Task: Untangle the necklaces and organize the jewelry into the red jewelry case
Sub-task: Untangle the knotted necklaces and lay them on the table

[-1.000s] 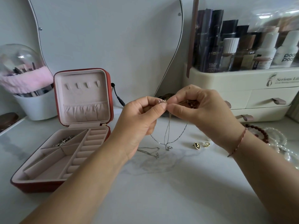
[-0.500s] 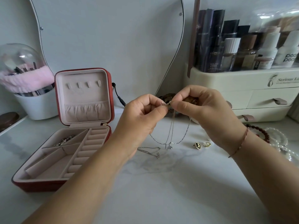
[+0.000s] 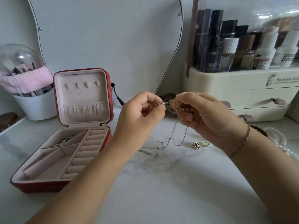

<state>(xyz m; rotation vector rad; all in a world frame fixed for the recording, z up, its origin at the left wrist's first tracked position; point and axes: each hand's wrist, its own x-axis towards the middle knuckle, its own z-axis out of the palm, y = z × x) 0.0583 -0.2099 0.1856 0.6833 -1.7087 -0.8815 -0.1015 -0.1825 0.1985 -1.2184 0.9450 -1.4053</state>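
A thin silver necklace (image 3: 171, 139) hangs in tangled loops from both my hands down to the white marble table. My left hand (image 3: 139, 113) pinches one end of the chain between thumb and forefinger. My right hand (image 3: 199, 112) pinches the chain close beside it, with more chain bunched in its curled fingers. Another stretch of silver chain (image 3: 149, 151) lies flat on the table below. The red jewelry case (image 3: 64, 185) stands open at the left, with a metal bracelet (image 3: 63, 140) in a back compartment. Two small earrings (image 3: 201, 145) lie under my right wrist.
A cream cosmetics organizer (image 3: 242, 92) with drawers and bottles stands at the back right. A white cup of brushes (image 3: 35, 105) under a clear dome is at the back left. A pearl strand (image 3: 278, 139) and dark beads (image 3: 257, 129) lie at the right edge.
Both hands stay close together on the chain, shifted slightly right. The hanging loops have spread a little wider and now reach the table.
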